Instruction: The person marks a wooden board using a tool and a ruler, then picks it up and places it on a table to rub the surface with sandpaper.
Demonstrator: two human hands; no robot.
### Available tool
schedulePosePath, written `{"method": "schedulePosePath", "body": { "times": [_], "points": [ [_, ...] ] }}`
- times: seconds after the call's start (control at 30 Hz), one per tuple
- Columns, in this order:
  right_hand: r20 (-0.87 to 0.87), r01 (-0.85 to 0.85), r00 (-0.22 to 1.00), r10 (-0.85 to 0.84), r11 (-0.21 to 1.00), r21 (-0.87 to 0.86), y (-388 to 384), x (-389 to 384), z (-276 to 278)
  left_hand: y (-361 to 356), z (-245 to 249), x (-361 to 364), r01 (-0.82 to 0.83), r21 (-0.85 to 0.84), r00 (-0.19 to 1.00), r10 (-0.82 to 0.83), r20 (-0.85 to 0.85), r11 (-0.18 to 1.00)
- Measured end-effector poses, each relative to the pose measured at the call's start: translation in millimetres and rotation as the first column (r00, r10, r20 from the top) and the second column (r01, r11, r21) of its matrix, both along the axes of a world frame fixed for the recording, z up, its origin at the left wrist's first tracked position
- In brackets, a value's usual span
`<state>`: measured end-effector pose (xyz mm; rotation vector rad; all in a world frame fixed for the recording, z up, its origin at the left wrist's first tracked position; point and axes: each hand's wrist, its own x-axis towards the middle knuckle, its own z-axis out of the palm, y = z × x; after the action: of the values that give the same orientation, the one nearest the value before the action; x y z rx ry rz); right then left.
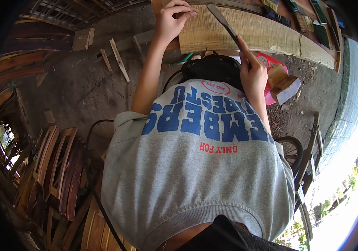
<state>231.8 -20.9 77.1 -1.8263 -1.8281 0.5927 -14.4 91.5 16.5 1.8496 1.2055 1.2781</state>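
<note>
a black cloth (225, 236) lies nearest us, at the collar of our grey shirt (204, 180). our right hand (253, 74) is wrapped around a flat tool (224, 23), which slants over the pale board (267, 35) ahead of us. our left hand (171, 21) is by the board's left end, thumb and fingertips close together, though we cannot tell whether they pinch anything.
</note>
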Motion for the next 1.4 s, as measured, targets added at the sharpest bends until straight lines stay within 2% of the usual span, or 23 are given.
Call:
{"method": "schedulePosePath", "body": {
  "times": [0.07,0.1,0.2,0.27,0.4,0.67,0.9,1.07,1.13,1.17,1.23,1.3,1.37,1.4],
  "points": [
    [0.053,0.023,0.998,-0.021,0.999,-0.036,2,6,3,2,-3,-1,0.046,-0.055,0.964,-0.03,0.263,0.997],
    [0.105,0.044,0.994,-0.037,0.996,-0.073,3,8,3,2,-4,-2,0.048,-0.056,0.965,-0.032,0.261,0.997],
    [0.051,0.041,0.998,-0.039,0.998,-0.046,2,11,-4,1,0,-2,0.06,-0.145,0.972,-0.025,0.232,0.988],
    [0.041,0.04,0.998,-0.038,0.999,-0.026,0,11,-5,2,-2,-1,0.06,-0.137,0.983,-0.034,0.18,0.989],
    [0.065,0.047,0.997,-0.043,0.996,-0.071,1,10,-2,3,-8,0,0.061,-0.103,0.982,-0.041,0.187,0.993],
    [0.047,0.05,0.998,-0.047,0.997,-0.061,0,10,-5,3,3,0,0.027,-0.022,1.0,-0.027,0.006,0.999],
    [0.037,0.039,0.999,-0.037,0.999,-0.03,0,10,-6,3,0,2,0.03,-0.053,0.998,-0.027,0.052,0.998],
    [0.051,0.042,0.998,-0.04,0.998,-0.042,0,9,-1,3,1,2,0.014,-0.012,1.0,-0.014,-0.015,1.0],
    [-0.061,0.032,0.998,-0.03,0.999,0.027,-2,4,12,4,-1,3,0.02,0.003,1.0,-0.02,0.002,1.0],
    [-0.064,0.029,0.998,-0.028,0.999,0.024,-1,1,12,3,-2,2,0.025,0.014,1.0,-0.025,0.018,1.0],
    [-0.152,-0.05,0.983,0.104,0.946,0.319,-2,-4,14,3,-1,0,0.025,0.036,1.0,-0.024,-0.012,0.999],
    [-0.104,-0.105,0.985,0.139,0.955,0.277,0,-9,4,5,-1,2,0.028,0.07,0.999,-0.026,-0.034,0.997],
    [0.07,-0.159,0.986,0.153,0.983,0.093,1,-9,3,4,-1,-1,-0.021,0.011,0.997,0.021,-0.074,1.0],
    [0.068,-0.161,0.986,0.154,0.982,0.096,1,-9,4,4,0,-1,-0.022,0.014,0.997,0.023,-0.076,1.0]
  ]
}}
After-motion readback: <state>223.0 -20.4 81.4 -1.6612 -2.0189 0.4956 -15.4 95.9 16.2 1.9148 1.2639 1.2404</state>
